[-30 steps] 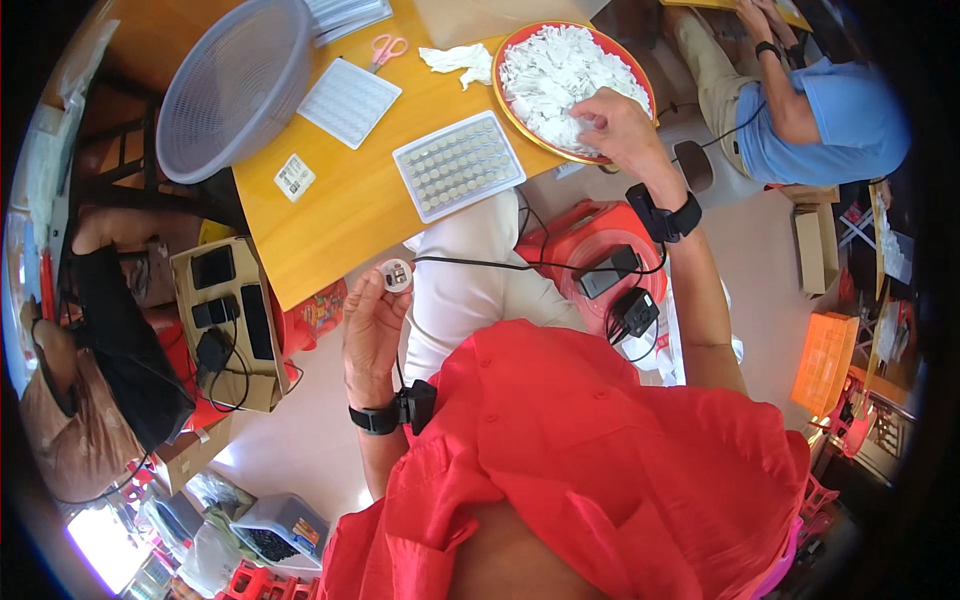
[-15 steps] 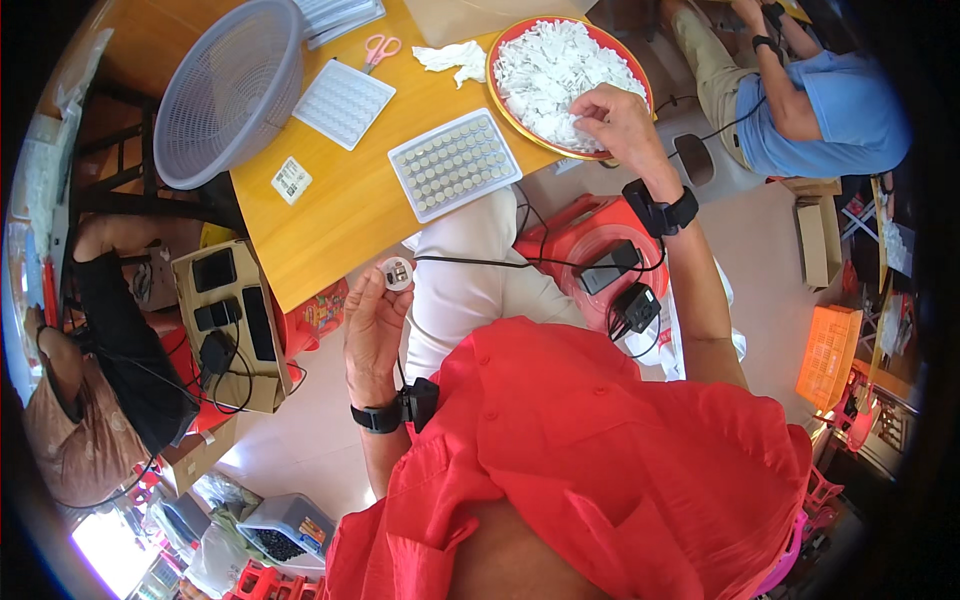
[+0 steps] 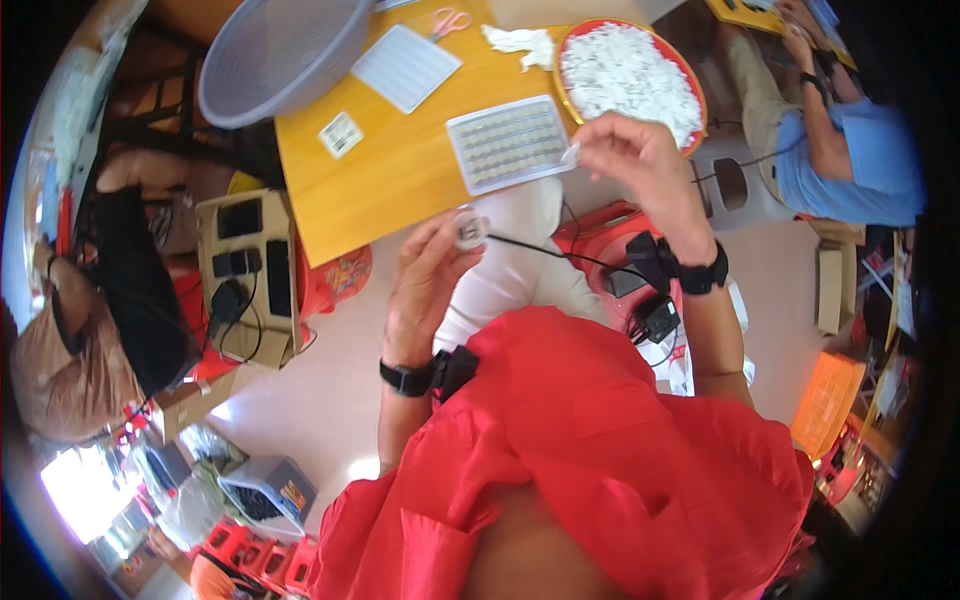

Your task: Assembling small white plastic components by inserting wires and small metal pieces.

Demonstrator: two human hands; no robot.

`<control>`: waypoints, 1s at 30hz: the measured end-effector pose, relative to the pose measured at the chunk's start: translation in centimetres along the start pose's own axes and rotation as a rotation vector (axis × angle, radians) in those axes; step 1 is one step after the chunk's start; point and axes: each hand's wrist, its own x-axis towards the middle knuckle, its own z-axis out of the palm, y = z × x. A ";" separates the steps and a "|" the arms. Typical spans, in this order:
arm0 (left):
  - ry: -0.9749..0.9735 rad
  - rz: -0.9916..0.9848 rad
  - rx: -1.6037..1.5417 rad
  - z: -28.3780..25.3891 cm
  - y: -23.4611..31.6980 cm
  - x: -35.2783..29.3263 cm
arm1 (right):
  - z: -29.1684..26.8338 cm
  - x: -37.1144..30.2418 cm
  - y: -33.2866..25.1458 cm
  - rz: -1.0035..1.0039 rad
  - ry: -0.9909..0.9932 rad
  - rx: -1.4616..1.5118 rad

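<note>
My left hand point(image 3: 425, 275) pinches a small round white disc point(image 3: 471, 230) with dark marks on its face, held off the table's front edge. My right hand point(image 3: 645, 170) is up beside the tray, thumb and fingertips closed on a small white piece point(image 3: 570, 155) whose exact kind is too blurred to tell. Between and beyond my hands lies a white tray point(image 3: 486, 184) with rows of round, greyish parts. Past my right hand stands a red, yellow-rimmed basin point(image 3: 566, 92) heaped with small white pieces point(image 3: 628, 80).
On the yellow table point(image 3: 330, 205) are a second white tray point(image 3: 407, 68), pink scissors point(image 3: 450, 22), a crumpled white cloth point(image 3: 520, 42), a label card point(image 3: 341, 134) and a grey basket point(image 3: 285, 60). A black cable point(image 3: 540, 247) crosses my lap. People sit at both sides.
My right hand has come away from the basin toward my left hand, carrying a small white piece. My left hand still holds the disc, now nearer the tray. The whole view has shifted.
</note>
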 end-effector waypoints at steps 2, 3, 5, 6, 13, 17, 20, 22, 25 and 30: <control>-0.076 0.021 -0.003 0.9 -0.2 0.4 | 3.0 -0.9 -0.4 -0.055 -0.071 0.098; -0.061 0.028 -0.001 1.0 -0.1 0.3 | 4.4 -1.3 -0.4 -0.105 -0.087 0.107; -0.100 0.042 -0.033 1.0 -0.1 0.3 | 6.4 -1.7 -0.5 -0.180 -0.105 0.110; -0.094 0.046 -0.034 0.8 0.0 0.2 | 6.8 -1.8 -0.7 -0.180 -0.112 0.111; -0.131 0.101 0.031 0.7 0.2 -0.2 | 8.5 -1.9 -0.4 -0.278 -0.119 -0.080; -0.136 0.119 0.057 0.6 0.2 -0.4 | 8.8 -2.0 -0.4 -0.264 -0.078 -0.072; -0.104 0.125 0.102 0.9 0.3 -0.6 | 8.8 -2.0 -0.6 -0.269 -0.085 -0.084; -0.107 0.121 0.102 0.8 0.2 -0.6 | 8.8 -2.0 -0.6 -0.266 -0.093 -0.096; -0.086 0.102 0.100 1.0 0.2 -0.7 | 8.6 -2.0 -0.5 -0.276 -0.119 -0.155; -0.044 0.097 0.077 1.4 0.2 -0.6 | 9.4 -2.1 0.0 -0.288 -0.005 -0.109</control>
